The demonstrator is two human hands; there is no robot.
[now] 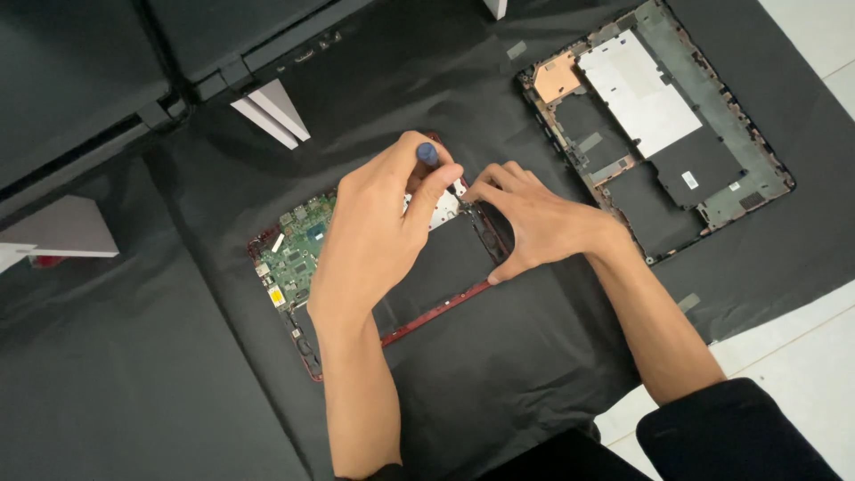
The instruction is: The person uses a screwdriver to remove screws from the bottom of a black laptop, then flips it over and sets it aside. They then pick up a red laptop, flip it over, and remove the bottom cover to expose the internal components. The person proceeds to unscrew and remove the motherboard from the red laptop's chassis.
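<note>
Opened red-framed laptop base (445, 307) lay mid-cloth, internals up; its long axis ran diagonally, near-left corner to far-right corner; green circuit board (301, 249) sat at the left end, dark flat panel (445, 263) filled the right half. Screwdriver (427, 153) stood close to upright over the far edge of the base, blue cap pointing at the camera, tip hidden under your fingers.

Your left hand (378, 236) arched over the middle of the base, forearm coming straight up from the near edge; fingers were clamped together around the screwdriver shaft, index curled beside the cap. Your right hand (534, 223) came in from the near right, wrist bent; thumb was pressed on the right edge of the frame, fingertips pinched together at the far right corner next to the driver; can't tell whether they held anything small.

Second chassis (659, 134), grey with a silver plate, lay far right, well apart from the red base, same diagonal tilt. Black cloth (178, 392) had open room near and left of the base; a closed dark laptop (258, 36) and a white block (276, 111) crowded the far left; the cloth edge and the pale floor (802, 347) sat near right, close to your right forearm.
</note>
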